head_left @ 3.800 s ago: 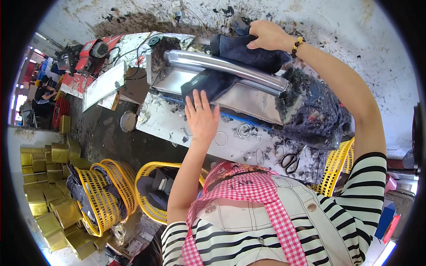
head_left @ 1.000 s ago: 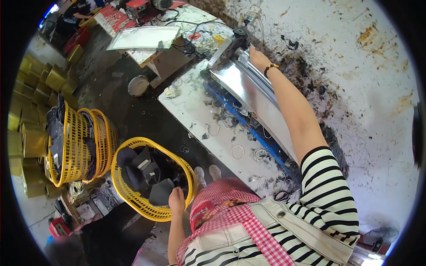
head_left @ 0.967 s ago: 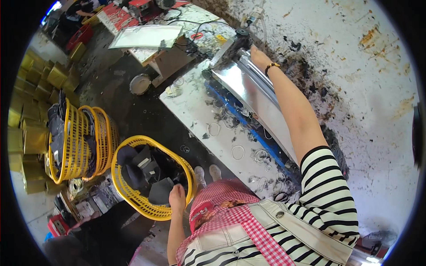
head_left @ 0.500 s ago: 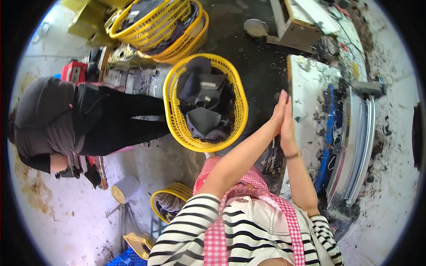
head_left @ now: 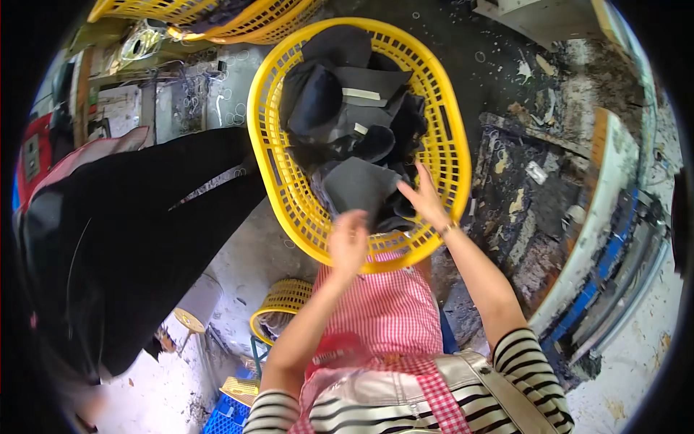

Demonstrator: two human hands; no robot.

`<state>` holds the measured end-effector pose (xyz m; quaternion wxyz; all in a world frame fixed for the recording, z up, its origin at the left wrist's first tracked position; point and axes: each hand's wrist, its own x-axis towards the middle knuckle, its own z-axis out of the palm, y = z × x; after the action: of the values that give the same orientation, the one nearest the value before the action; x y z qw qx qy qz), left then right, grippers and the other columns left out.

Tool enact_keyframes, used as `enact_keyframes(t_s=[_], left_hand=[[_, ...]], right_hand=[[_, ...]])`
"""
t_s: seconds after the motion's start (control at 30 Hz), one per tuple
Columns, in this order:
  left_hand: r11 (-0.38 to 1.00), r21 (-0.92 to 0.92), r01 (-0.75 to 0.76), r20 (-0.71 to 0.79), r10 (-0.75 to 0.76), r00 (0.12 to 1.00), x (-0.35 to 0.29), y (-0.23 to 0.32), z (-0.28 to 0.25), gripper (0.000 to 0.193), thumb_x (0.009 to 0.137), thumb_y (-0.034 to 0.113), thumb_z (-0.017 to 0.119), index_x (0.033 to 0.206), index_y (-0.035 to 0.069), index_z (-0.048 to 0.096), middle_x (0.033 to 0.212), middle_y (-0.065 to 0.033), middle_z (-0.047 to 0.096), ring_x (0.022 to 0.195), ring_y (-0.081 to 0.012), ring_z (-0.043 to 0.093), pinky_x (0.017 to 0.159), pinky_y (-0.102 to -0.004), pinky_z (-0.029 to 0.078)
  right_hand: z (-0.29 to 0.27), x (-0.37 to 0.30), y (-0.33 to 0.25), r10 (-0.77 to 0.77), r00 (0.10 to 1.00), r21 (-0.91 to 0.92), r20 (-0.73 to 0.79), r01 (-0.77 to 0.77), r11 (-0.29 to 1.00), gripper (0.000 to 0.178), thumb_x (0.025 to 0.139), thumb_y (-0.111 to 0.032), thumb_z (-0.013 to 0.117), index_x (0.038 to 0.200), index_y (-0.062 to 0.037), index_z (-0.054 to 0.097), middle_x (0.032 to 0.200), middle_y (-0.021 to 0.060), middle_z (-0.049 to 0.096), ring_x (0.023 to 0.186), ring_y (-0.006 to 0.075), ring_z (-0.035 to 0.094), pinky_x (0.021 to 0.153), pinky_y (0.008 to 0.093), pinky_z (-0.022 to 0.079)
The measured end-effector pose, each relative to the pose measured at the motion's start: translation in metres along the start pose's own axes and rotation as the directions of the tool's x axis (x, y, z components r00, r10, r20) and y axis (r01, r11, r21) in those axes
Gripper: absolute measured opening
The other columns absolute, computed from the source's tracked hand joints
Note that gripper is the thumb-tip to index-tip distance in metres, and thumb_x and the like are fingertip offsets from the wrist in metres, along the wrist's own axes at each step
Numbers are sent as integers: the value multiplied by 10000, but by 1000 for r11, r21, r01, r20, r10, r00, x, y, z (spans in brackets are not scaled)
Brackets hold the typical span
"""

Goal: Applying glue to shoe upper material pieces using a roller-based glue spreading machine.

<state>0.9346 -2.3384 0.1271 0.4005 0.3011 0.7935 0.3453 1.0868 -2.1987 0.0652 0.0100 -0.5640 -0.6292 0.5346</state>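
Note:
A yellow plastic laundry-style basket with slotted walls stands right in front of me. Dark grey and black fabric pieces fill it, some with small pale labels. Over the near right part of the basket, my right hand has its thumb and fingers apart beside the fabric, holding nothing that I can see. My left hand is above the near rim, close to the front grey piece. It is smeared by motion, and whether it touches the fabric is unclear.
Another person in black trousers bends at the left, close to the basket. More yellow baskets are stacked at the far left. A smaller yellow basket sits low beside me. A white-topped workbench lines the right, above a littered floor.
My hands have parted from being pressed together near the bench and come left and down over the basket. My view has moved nearer to the basket.

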Motion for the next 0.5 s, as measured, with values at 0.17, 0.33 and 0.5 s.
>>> enact_keyframes(t_s=[0.17, 0.33, 0.5], left_hand=[[988, 151, -12, -38, 18, 999, 110, -104, -36, 315, 869, 194, 456, 1138, 38, 509, 1159, -189, 519, 1093, -338, 470, 952, -429, 341], [906, 346, 244, 748, -424, 512, 49, -73, 12, 519, 816, 514, 464, 1069, 77, 585, 1175, -156, 530, 1140, -309, 452, 949, -388, 356], [788, 448, 422, 49, -493, 869, 106, -120, 22, 924, 614, 566, 698, 1226, -44, 369, 1190, -266, 471, 1116, -371, 456, 899, -383, 403]], right_hand=[[114, 87, -35, 116, 962, -454, 245, 8, 891, 527, 795, -603, 414, 1057, -190, 609, 1402, 84, 278, 1227, 412, 308, 982, 641, 114], [85, -13, 92, 119, 973, -21, 198, -117, 993, 145, 701, -190, 637, 819, -120, 688, 1282, 131, 456, 1134, 311, 460, 967, 439, 330], [73, 71, 120, 439, 844, 128, -309, -420, 898, 764, 660, -425, 712, 1193, 48, 435, 1196, 248, 480, 1127, 305, 464, 933, 348, 368]])
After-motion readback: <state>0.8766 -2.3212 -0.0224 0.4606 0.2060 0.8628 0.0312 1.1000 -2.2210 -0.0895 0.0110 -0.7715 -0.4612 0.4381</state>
